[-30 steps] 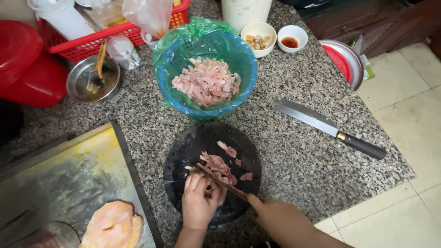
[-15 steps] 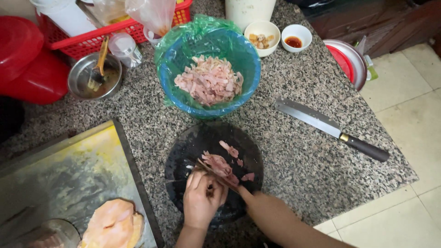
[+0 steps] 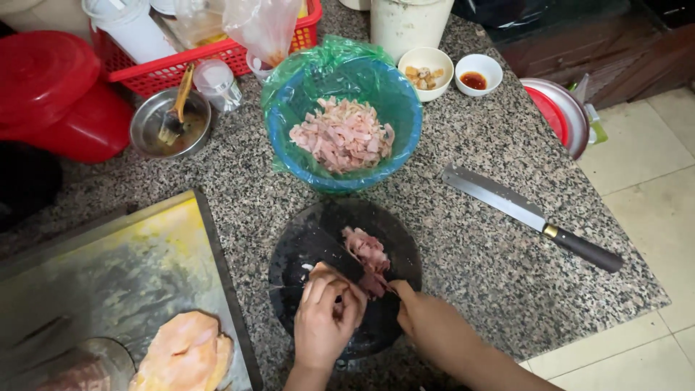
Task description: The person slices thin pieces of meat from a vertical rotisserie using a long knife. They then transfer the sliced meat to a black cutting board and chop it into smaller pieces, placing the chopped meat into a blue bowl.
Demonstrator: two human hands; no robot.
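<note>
A round dark cutting board (image 3: 304, 239) lies on the speckled granite counter near its front edge. Several pink raw meat strips (image 3: 365, 253) are on the board. My left hand (image 3: 326, 318) is curled with its fingertips pressing a piece of meat (image 3: 326, 273) at the board's middle. My right hand (image 3: 431, 329) comes in from the lower right and grips a thin dark knife (image 3: 362, 279), whose blade runs left beside the left fingers. Behind the board stands a blue bowl (image 3: 405, 137) lined with a green plastic bag and filled with cut meat (image 3: 340, 134).
A large cleaver (image 3: 521, 210) lies on the counter to the right. A metal tray (image 3: 108, 275) with a pale chicken piece (image 3: 181, 355) is at the left. Behind are a red pot (image 3: 51, 94), a steel bowl (image 3: 170, 123), a red basket (image 3: 181, 65) and two small dishes (image 3: 426, 69).
The knife blade has drawn back toward my right hand across the meat. My left fingers have curled tighter over the piece, and the cut strips now lie bunched together.
</note>
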